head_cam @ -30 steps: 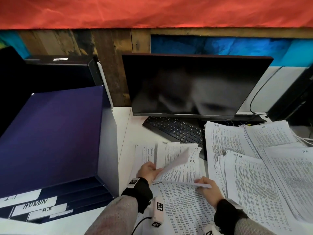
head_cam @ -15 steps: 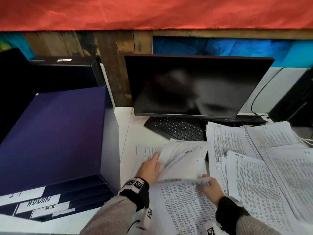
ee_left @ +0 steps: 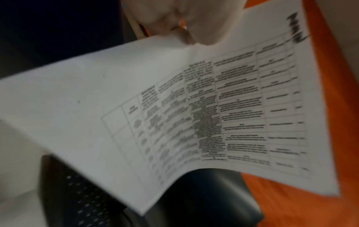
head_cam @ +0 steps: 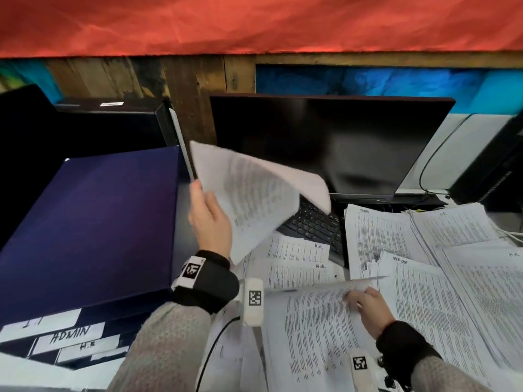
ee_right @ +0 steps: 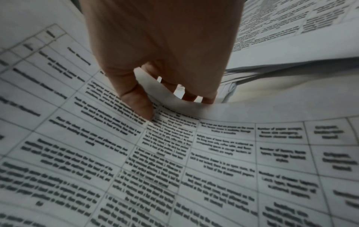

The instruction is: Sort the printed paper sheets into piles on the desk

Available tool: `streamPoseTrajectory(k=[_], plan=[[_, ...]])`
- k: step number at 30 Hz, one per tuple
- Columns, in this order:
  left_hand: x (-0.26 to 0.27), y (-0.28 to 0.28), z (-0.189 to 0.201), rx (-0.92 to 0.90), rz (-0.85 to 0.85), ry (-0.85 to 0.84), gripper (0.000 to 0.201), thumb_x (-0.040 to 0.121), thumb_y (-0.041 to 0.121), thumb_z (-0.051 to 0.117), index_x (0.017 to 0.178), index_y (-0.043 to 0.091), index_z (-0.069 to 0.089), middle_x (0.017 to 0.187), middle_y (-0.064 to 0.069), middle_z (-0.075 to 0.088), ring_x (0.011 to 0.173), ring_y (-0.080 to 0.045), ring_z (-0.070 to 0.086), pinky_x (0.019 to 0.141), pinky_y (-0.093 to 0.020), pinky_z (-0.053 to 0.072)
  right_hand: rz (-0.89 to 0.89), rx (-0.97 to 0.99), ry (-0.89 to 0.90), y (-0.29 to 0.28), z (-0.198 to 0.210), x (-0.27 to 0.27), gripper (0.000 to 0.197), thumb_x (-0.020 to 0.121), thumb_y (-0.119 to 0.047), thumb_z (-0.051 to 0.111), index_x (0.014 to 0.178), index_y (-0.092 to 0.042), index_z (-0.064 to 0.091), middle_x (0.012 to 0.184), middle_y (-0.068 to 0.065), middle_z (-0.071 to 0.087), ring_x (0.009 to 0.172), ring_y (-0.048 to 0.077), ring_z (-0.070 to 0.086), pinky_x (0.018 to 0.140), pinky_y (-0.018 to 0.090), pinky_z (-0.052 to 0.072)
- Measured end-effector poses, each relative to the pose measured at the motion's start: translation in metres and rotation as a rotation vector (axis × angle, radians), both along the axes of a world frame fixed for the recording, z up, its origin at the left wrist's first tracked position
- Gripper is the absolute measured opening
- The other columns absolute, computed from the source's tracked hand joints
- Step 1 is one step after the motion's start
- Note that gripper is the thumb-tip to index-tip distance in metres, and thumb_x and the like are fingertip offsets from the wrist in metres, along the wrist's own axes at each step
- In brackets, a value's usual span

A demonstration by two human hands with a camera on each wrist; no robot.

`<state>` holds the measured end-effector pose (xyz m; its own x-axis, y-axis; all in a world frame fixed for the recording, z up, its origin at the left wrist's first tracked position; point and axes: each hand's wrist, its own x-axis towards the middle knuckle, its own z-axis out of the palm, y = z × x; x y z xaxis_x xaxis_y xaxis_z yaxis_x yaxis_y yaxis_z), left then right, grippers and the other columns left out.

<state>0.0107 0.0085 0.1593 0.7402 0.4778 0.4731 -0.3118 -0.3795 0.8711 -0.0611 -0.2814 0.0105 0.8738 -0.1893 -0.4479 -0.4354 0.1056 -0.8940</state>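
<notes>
Sheet (head_cam: pixel 249 190) now high over keyboard (head_cam: pixel 314 224) in left hand (head_cam: pixel 210 219) fingers' pinch, right hand (head_cam: pixel 368 305) pinching stack (head_cam: pixel 311 335) edge.

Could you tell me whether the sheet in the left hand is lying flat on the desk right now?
No, the left hand holds the sheet raised in the air, curling in front of the monitor.
</notes>
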Motion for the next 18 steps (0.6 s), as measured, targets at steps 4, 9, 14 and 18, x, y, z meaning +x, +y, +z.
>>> streamPoseTrajectory(k=[4,9,14,18], plan=[[-0.015,-0.023,-0.031,0.233,-0.236,0.357,0.033,0.100,0.004,0.032,0.127,0.012,0.048,0.100,0.003,0.055,0.090,-0.013,0.054,0.079,-0.020,0.040,-0.023,0.049,0.005,-0.003,0.003,0.008,0.026,0.078,0.014,0.051,0.060,-0.006,0.052,0.052,-0.005,0.058,0.065,0.013,0.052,0.061,0.024,0.037],[-0.027,-0.028,-0.122,-0.050,-0.567,0.759,0.037,0.092,0.021,0.051,0.129,0.023,0.052,0.128,0.006,0.057,0.121,-0.017,0.053,0.107,-0.038,0.040,0.004,0.072,0.045,0.003,0.001,0.011,0.011,0.083,0.003,0.055,0.072,0.000,0.057,0.081,0.010,0.056,0.082,0.022,0.048,0.071,0.033,0.033],[-0.035,-0.020,-0.168,-0.225,-0.622,0.971,0.038,0.086,0.030,0.059,0.122,0.020,0.059,0.119,-0.003,0.066,0.112,-0.022,0.060,0.102,-0.046,0.045,0.094,0.003,0.049,0.010,-0.009,0.009,0.018,0.087,0.001,0.058,0.102,-0.008,0.063,0.094,0.009,0.071,0.088,0.026,0.067,0.074,0.036,0.051],[-0.030,-0.013,-0.186,0.137,-0.248,1.063,0.029,0.098,0.024,0.037,0.114,0.012,0.058,0.121,-0.013,0.056,0.110,-0.030,0.053,0.099,-0.037,0.043,0.146,-0.227,0.078,0.008,-0.043,0.010,0.053,0.085,-0.010,0.064,0.133,-0.012,0.045,0.123,0.016,0.061,0.106,0.030,0.062,0.092,0.048,0.050]])
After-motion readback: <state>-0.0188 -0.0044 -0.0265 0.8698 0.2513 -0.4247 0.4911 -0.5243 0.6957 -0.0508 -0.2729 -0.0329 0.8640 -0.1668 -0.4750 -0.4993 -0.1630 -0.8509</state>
